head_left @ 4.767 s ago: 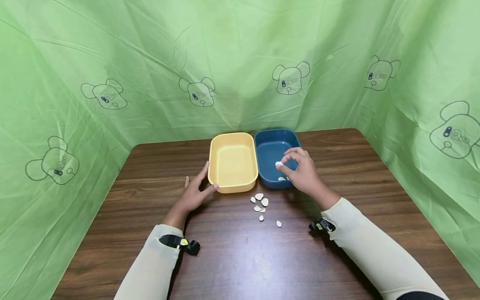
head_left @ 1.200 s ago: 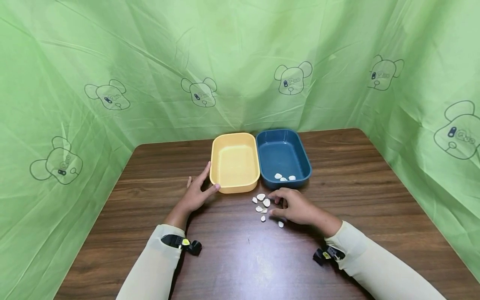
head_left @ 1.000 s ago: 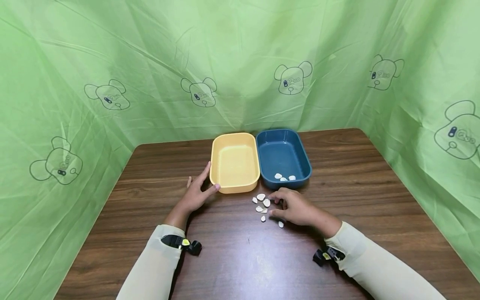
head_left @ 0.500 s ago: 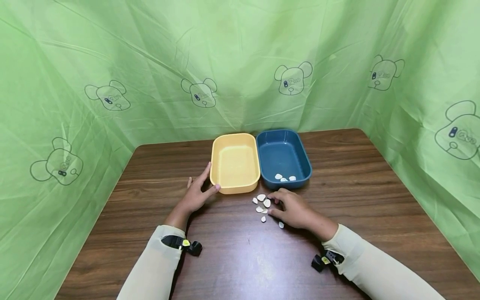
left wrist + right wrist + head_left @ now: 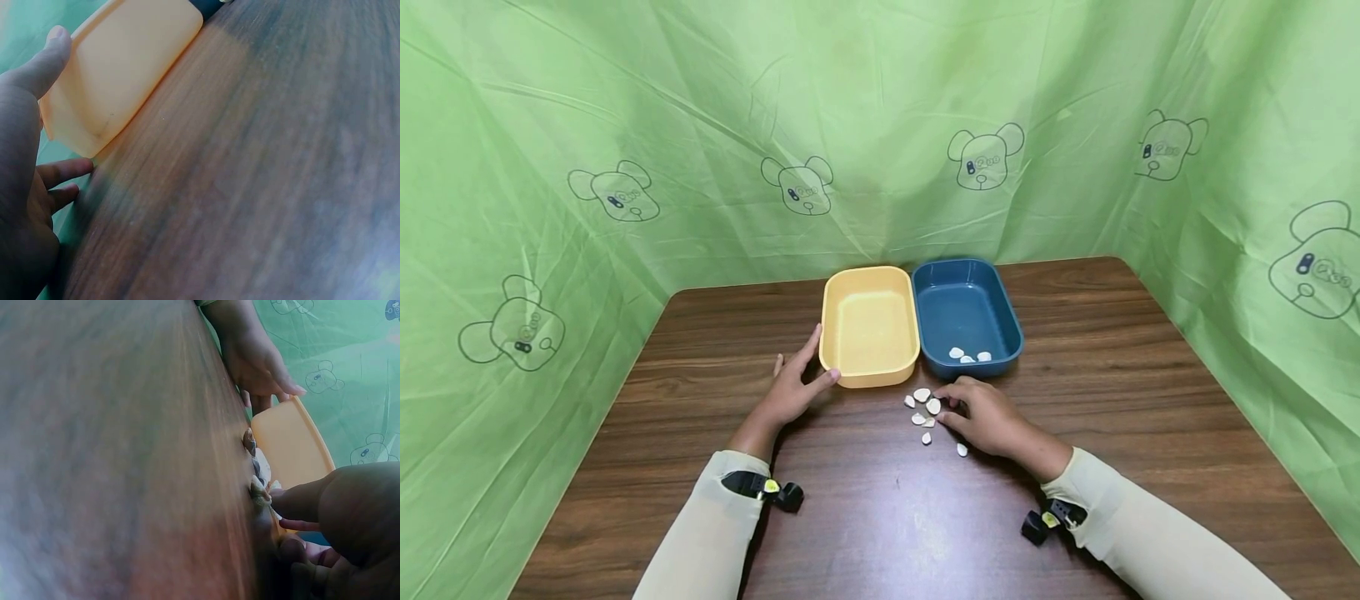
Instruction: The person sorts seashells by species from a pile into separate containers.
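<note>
My right hand (image 5: pixel 988 417) is at the small pile of pale seashells (image 5: pixel 922 395); thumb and index finger pinch the edges of one white seashell (image 5: pixel 933 407). In the right wrist view the thumb meets the shells, whose undersides look brown; the other fingers curl beneath. My left hand (image 5: pixel 788 390) rests with fairly straight fingers against the yellow bin (image 5: pixel 868 379), thumb at its near left corner. The left wrist view shows that thumb by the bin wall (image 5: pixel 131 69). A blue bin (image 5: pixel 973 368) stands against the yellow one, with several white shells (image 5: pixel 957 352) inside.
A single shell (image 5: pixel 962 450) lies apart, below the right hand. The wooden table (image 5: pixel 880 508) carries everything, and its far edge meets a green curtain (image 5: pixel 880 125) with bear-like drawings. Each wrist wears a strapped black camera (image 5: pixel 788 497).
Earlier, my right hand held a white shell over the blue bin; it then came down to the pile. Since then its thumb and index finger have drawn closer around one shell. Left hand stays put.
</note>
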Available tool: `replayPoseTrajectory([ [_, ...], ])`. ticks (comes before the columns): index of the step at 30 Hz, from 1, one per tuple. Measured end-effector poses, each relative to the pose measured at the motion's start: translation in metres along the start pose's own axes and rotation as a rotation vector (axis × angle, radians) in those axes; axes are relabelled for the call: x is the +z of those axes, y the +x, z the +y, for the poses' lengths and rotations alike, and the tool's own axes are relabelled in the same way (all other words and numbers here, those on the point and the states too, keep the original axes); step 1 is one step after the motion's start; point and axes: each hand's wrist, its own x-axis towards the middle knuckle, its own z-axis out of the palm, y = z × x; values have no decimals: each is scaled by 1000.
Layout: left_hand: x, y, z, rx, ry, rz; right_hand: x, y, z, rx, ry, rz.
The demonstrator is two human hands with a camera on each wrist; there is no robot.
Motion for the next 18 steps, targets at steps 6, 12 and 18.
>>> replayPoseTrajectory([
  [6, -1, -1, 2, -21, 8, -17, 2, 1, 1, 6, -9, 0],
  [12, -1, -1, 0, -18, 5, -11, 4, 2, 2, -1, -23, 13],
  [18, -1, 0, 2, -27, 13, -22, 4, 2, 3, 8, -15, 37],
])
